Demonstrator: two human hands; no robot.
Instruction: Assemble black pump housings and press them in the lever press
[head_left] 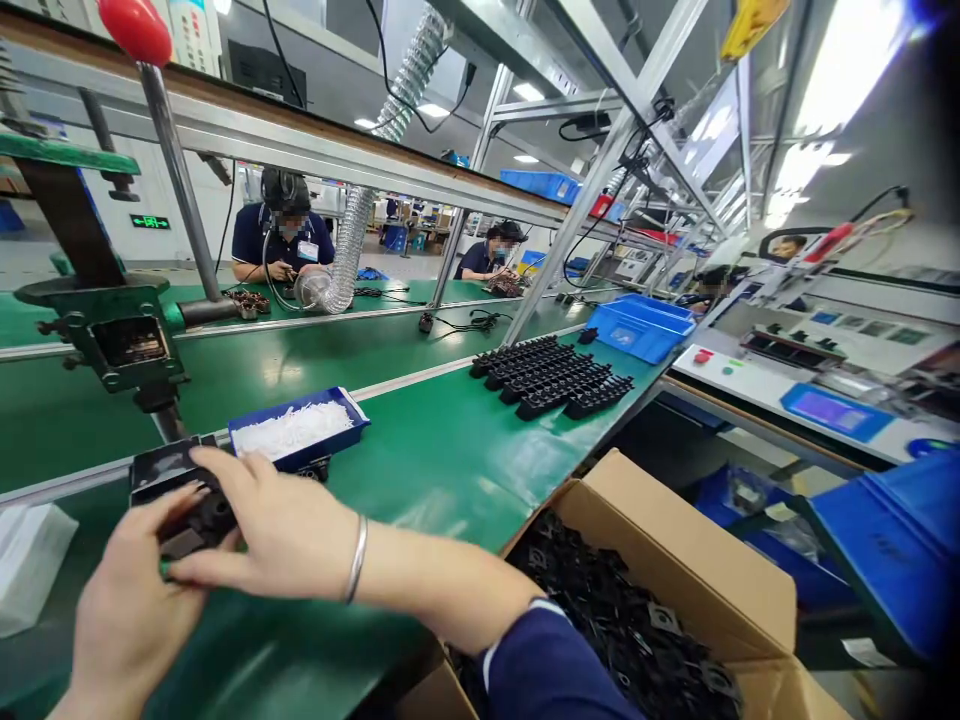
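Note:
At the lower left, my left hand (131, 590) and my right hand (281, 525) come together around a small black plastic part (199, 525). Fingers of both hands are closed on it and cover much of its shape. Just behind my fingers sits a black block-like fixture (161, 465) at the foot of a green hand press (124, 340). A blue tray (352, 432) beside the fixture holds many thin white pieces (296, 428). A small dark part (319, 468) lies against the tray's near side.
Rows of black parts (551, 375) stand on the green bench (420, 470), with a blue bin (641, 330) behind them. Below my right arm, an open cardboard box (690, 545) holds many black pieces. A white block (34, 565) lies far left. Co-workers (281, 230) sit across.

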